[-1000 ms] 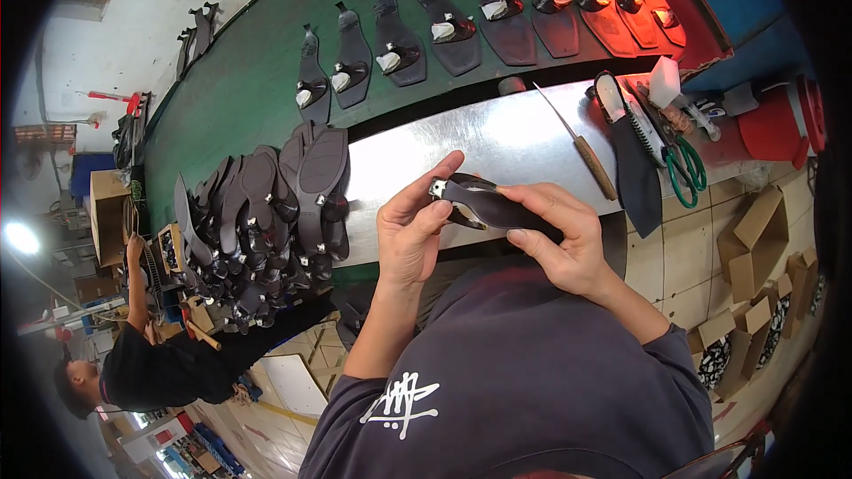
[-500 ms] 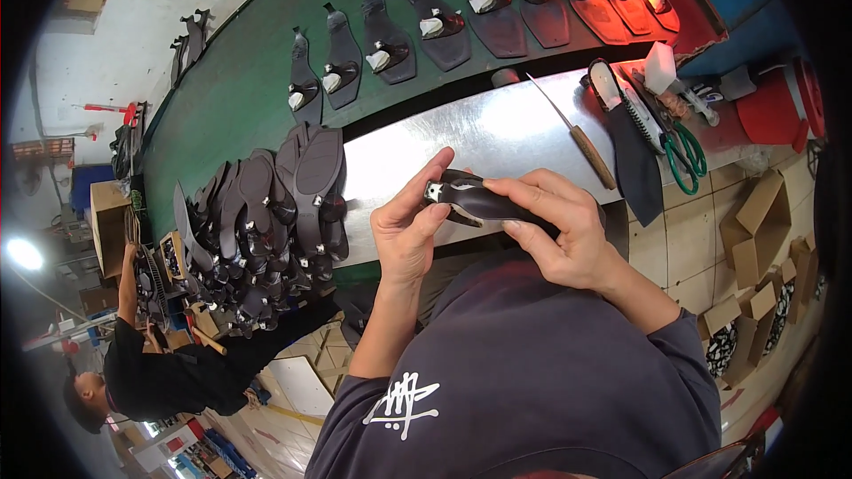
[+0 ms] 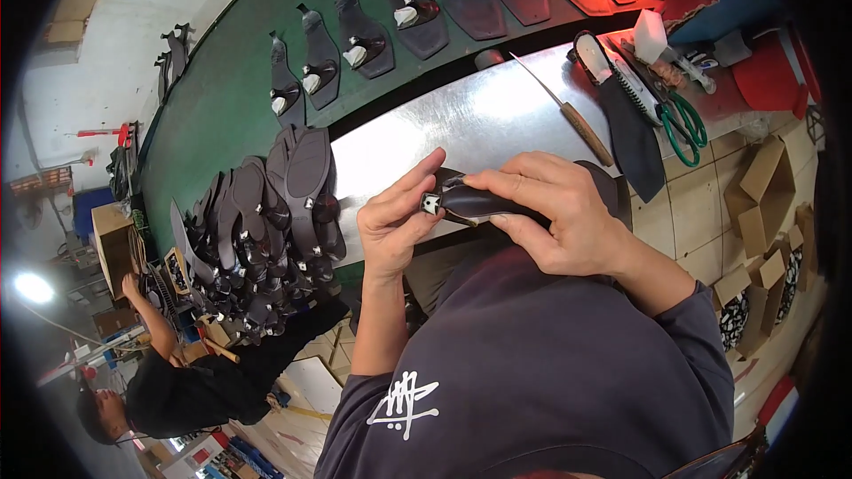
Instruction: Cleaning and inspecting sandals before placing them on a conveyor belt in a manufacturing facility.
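Observation:
In front of my chest I hold a black sandal (image 3: 486, 204) with both hands. A small pale tip with dark dots shows at its narrow end. My left hand (image 3: 397, 217) is around that end, thumb and fingers on either side of it. My right hand (image 3: 559, 213) grips the middle, index finger along the top edge and thumb below. The sandal's broad dark sole (image 3: 596, 179) comes out behind my right hand. What lies under my palms is hidden. Left of my hands is a heap of dark sandals (image 3: 306, 164), soles up.
A wooden-handled awl (image 3: 581, 129), a dark flat tool with a pale pad (image 3: 628, 124) and green-handled scissors (image 3: 683, 129) lie on the metal worktop (image 3: 417, 133). Sandals with white wads (image 3: 364, 44) line the green table (image 3: 222, 80). A co-worker (image 3: 169, 390) is at left, cardboard boxes (image 3: 759, 200) at right.
The sandal has turned slightly and shifted left, and my right fingers have slid along it. The view has shifted a little. The co-worker's arm and head have moved.

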Tool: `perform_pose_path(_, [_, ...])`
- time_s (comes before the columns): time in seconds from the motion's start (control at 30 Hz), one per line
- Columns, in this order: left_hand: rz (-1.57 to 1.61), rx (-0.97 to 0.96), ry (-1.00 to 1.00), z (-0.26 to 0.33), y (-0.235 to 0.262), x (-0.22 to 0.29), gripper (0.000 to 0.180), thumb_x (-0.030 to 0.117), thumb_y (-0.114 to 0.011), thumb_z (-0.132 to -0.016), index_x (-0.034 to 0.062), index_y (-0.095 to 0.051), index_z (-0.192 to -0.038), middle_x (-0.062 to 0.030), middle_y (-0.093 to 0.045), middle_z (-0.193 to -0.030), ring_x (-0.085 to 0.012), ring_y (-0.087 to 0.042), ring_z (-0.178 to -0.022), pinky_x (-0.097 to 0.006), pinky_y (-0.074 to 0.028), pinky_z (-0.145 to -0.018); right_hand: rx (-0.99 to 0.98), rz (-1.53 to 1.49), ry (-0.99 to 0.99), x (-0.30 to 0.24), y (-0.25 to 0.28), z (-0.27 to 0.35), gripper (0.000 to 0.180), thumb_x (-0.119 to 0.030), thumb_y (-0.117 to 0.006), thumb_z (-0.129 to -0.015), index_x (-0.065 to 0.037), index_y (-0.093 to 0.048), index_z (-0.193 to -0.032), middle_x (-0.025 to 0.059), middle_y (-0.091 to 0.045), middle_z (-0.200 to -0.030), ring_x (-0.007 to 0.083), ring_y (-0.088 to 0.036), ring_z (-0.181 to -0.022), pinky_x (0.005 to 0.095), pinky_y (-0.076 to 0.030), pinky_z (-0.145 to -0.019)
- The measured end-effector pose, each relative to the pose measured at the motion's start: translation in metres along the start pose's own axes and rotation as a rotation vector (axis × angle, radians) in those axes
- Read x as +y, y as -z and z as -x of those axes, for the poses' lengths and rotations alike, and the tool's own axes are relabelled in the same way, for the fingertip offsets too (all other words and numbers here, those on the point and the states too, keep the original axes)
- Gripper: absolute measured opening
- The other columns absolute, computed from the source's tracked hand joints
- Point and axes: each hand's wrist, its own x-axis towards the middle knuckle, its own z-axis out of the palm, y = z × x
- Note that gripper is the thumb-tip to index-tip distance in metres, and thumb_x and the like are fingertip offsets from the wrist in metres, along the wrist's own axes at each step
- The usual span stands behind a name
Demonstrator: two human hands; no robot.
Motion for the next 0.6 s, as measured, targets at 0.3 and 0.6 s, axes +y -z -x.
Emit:
perform_pose_path(0.3, [-0.017,0.052,0.093,0.001,0.001,0.001,0.044,-0.011,-0.067,-0.073,-0.0029,-0.065,-0.116,-0.0275,-0.060,-0.121,-0.0303,-0.059,-0.115,-0.034,-0.048,-0.096,-0.009,-0.015,-0.019,0.004,-0.001,0.000,0.034,-0.007,-0.066,-0.077,-0.004,-0.064,-0.111,0.0104,-0.060,-0.083,0.0281,-0.060,-0.076,0.0373,-0.047,-0.068])
perform_pose_path(0.6, [-0.046,0.057,0.325,0.000,-0.007,0.012,0.041,-0.001,-0.060,-0.087,-0.0050,-0.056,-0.127,-0.0206,-0.064,-0.117,-0.0223,-0.061,-0.109,-0.033,-0.045,-0.096,-0.076,-0.495,-0.393,0.026,-0.006,0.004,0.031,-0.007,-0.059,-0.088,0.003,-0.060,-0.117,0.0092,-0.066,-0.101,0.0154,-0.061,-0.088,0.0282,-0.047,-0.078])
